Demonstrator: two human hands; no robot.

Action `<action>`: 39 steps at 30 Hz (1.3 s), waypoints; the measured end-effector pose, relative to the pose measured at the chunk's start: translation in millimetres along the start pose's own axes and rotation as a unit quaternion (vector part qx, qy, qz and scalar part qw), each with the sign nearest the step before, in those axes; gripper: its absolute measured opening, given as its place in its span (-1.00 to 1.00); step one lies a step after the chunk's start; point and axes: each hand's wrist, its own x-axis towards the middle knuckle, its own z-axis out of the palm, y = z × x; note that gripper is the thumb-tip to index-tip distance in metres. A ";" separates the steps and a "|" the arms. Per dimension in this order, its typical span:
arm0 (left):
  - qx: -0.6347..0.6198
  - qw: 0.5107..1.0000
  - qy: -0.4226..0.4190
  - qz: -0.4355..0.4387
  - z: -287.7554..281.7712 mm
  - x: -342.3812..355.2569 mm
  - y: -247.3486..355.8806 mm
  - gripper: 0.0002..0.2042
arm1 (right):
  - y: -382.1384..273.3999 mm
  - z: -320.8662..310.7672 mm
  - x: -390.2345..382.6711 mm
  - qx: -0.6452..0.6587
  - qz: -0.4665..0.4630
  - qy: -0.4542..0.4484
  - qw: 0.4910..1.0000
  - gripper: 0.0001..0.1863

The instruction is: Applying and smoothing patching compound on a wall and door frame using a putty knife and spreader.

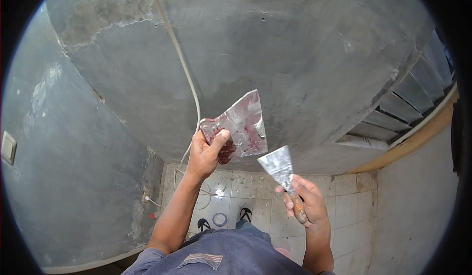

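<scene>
A scraper (pixel 276 163) and a broad plate (pixel 251 120) are facing a patchy grey wall (pixel 305 73)

The left hand (pixel 202 158) is closing around the near end of the broad plate, its thumb pressing on the smeared, reddish face. The right hand (pixel 310 202) is gripping the scraper by its worn handle, with the pale, streaked blade pointing up and to the left. The 2 tools are hovering in front of the wall, close together but apart; neither is clearly touching the wall.

Judging by the surface, the work is looking partly done. Most of the wall is showing a smooth grey face, with a darker area lying behind the broad plate. A rough, bare-looking patch (pixel 105 14) is spreading at the upper left, and small pits are dotting the upper middle, so these spots are probably waiting for attention. Whether the darker area is damp or freshly coated, I cannot tell; nor is it clear whether the scraper is carrying a usable load.

A pale cable (pixel 178 53) is running down the wall and coiling on the tiled floor (pixel 344 203), where crumbs are lying along the wall's foot and a ring-shaped roll (pixel 220 219) is resting beside the feet.
</scene>
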 end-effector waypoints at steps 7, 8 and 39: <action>0.167 0.964 -0.137 0.158 0.0 -23.7 -10.4 -0.72 | 13.6 -2.4 19.6 0.072 0.013 0.004 0.997 -0.60; 0.166 0.964 -0.137 0.156 0.0 -25.3 -8.9 -0.72 | 13.8 -3.0 19.9 0.069 0.021 -0.003 0.997 -0.60; 0.124 0.987 0.088 -0.044 -94.4 -65.4 -82.4 -0.81 | -67.5 62.8 103.0 0.079 -0.307 -0.057 0.947 -0.70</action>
